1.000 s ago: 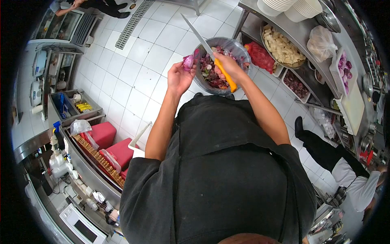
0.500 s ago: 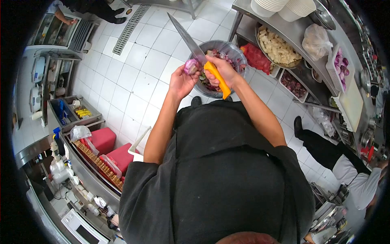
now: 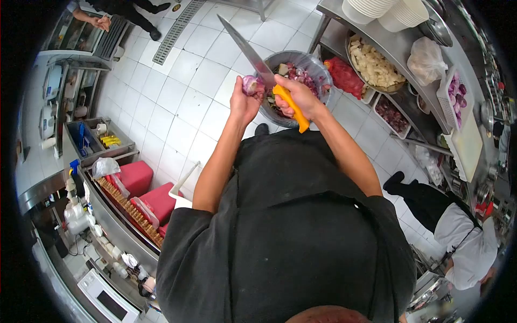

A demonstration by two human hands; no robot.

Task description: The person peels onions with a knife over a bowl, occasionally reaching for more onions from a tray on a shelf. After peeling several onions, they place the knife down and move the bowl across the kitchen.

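My left hand point(image 3: 245, 101) is closed around a purple-and-white onion point(image 3: 251, 85). In my right hand point(image 3: 299, 99) is a large kitchen knife with a yellow handle point(image 3: 291, 107), its wide blade point(image 3: 246, 52) pointing up and to the left. The heel of the blade lies right beside the onion. Both hands are over a round grey bucket point(image 3: 322, 72) that holds purple onion peelings and scraps point(image 3: 301, 78).
To the right, a steel counter point(image 3: 371, 24) bears stacked white tubs, a basket of purple onions point(image 3: 456, 97) and a white cutting board point(image 3: 467, 142). Beneath are a bowl of pale chunks point(image 3: 374, 62) and a red mesh sack point(image 3: 344, 78). One person point(image 3: 463, 231) stands at right, another point(image 3: 126, 11) at upper left.
The knife and onion stay in my hands, with only slight shifts. At upper left the other person's legs and hand have moved; the person at right has shifted too.
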